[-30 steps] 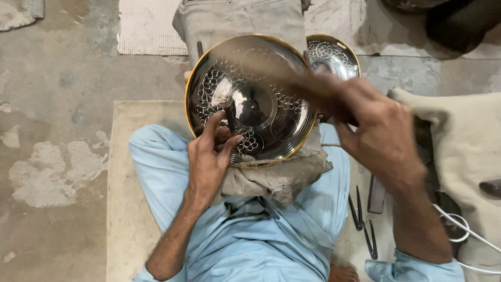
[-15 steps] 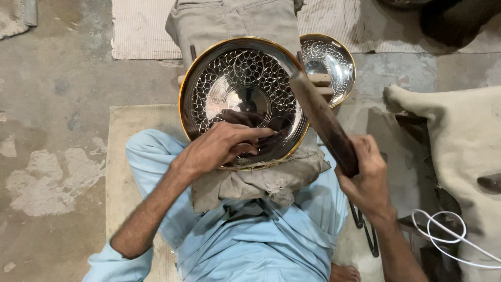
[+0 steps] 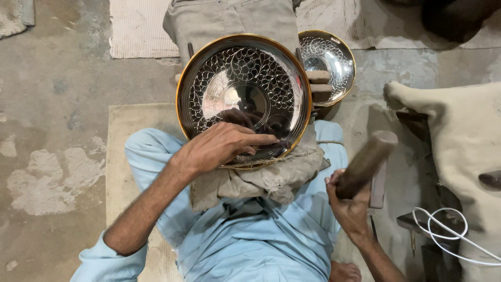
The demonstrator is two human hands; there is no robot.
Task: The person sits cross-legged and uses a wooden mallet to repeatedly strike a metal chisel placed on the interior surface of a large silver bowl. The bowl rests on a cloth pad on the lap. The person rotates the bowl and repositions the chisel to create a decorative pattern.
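A large shiny metal plate [image 3: 245, 89] with a gold rim and an engraved scale pattern lies in front of me on a crumpled grey cloth [image 3: 271, 180] over my lap. My left hand [image 3: 222, 149] rests on the plate's near edge, fingers pointing right, pinching what may be a small tool that I cannot make out. My right hand [image 3: 349, 206] is off to the right of the plate, gripping a dark wooden mallet [image 3: 365, 163] that is raised and tilted up to the right.
A second, smaller engraved plate [image 3: 329, 62] sits behind the big one at the right. A beige padded cushion [image 3: 459, 141] lies at the right with a white cable [image 3: 449, 235] and dark metal tools [image 3: 417, 230] beside it. Concrete floor and a mat surround me.
My right hand has drawn the mallet away from the plate, down and to the right. My left hand has turned flatter along the plate's near edge.
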